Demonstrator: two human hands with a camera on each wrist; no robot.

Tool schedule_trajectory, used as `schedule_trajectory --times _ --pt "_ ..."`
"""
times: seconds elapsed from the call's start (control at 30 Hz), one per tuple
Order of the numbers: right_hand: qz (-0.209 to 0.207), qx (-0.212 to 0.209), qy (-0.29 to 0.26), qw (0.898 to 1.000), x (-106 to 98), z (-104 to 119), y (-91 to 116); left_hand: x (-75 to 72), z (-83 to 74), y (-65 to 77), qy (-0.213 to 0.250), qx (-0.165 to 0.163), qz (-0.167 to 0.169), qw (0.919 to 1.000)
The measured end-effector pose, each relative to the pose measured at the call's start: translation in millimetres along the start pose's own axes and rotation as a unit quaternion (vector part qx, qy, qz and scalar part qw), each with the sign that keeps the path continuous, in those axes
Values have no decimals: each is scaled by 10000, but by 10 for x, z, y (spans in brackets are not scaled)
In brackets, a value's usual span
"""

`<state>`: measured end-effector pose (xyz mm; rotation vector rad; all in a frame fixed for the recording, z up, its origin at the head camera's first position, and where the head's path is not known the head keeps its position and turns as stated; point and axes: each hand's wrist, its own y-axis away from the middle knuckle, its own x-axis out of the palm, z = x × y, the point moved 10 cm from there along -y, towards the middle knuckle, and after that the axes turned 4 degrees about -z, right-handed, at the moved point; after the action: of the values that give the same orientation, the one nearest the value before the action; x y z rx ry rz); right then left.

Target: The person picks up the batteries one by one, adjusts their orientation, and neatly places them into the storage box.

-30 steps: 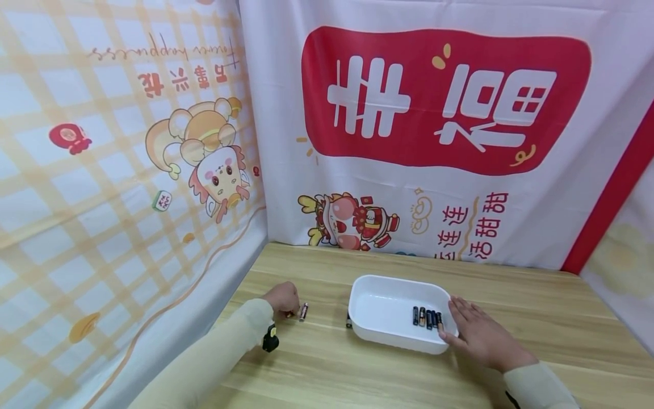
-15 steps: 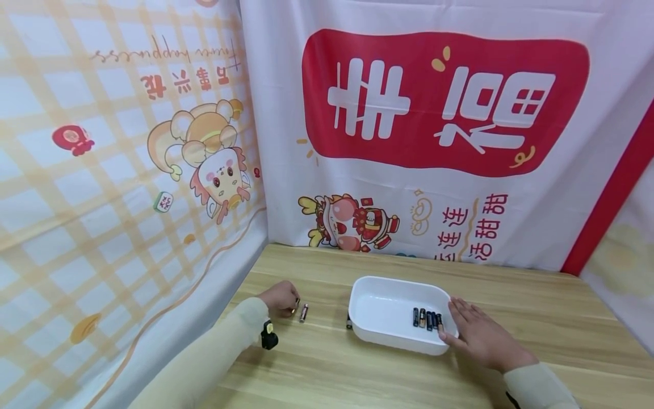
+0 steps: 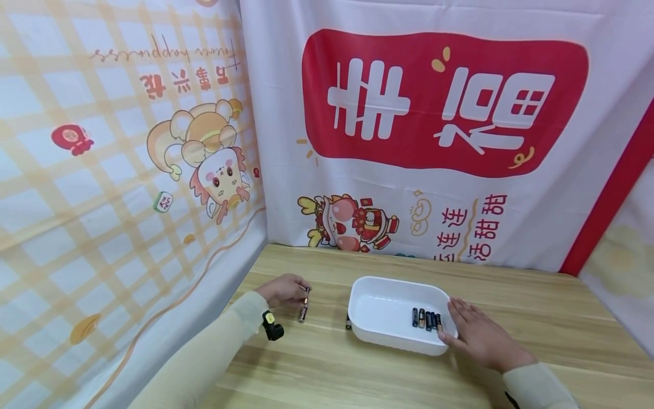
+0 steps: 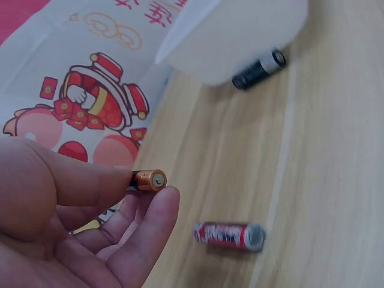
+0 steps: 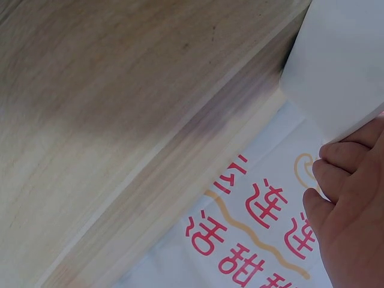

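My left hand pinches a small battery with a copper-coloured end between thumb and fingertips, just above the table. Below those fingers a red and silver battery lies on the wood. My right hand rests against the right end of a white rectangular box, its fingers fairly straight and its thumb over the rim. Its fingertips touch the box's outer side in the right wrist view. Inside the box, near that end, several dark and copper batteries lie side by side.
A black battery lies on the table against the box's left side. The wooden table meets a printed white cloth at the back and a checked cloth on the left.
My left hand has lifted a battery off the table and moved slightly right and away, over the red and silver one. The right hand and the box have stayed put.
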<state>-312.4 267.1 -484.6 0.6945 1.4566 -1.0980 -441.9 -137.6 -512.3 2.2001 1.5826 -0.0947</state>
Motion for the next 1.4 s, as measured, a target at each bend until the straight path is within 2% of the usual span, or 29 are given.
schedule_trajectory --times 0.13,0.3,0.7,0.9,1.4 --pt "-9 -15 11 10000 -1 -4 3 103 -78 -7 353 -28 160 9992" --pt "26 16 -13 10000 2 -10 4 217 -172 -2 390 -112 275 9988" --pt "18 66 -47 10000 -1 -25 2 486 -449 -38 773 91 620 9950" --pt "62 89 -54 9999 34 -16 -4 623 -553 -104 922 174 790 9924" --pt "66 124 17 9999 44 -49 -10 1204 -807 -190 954 211 1305 9866"
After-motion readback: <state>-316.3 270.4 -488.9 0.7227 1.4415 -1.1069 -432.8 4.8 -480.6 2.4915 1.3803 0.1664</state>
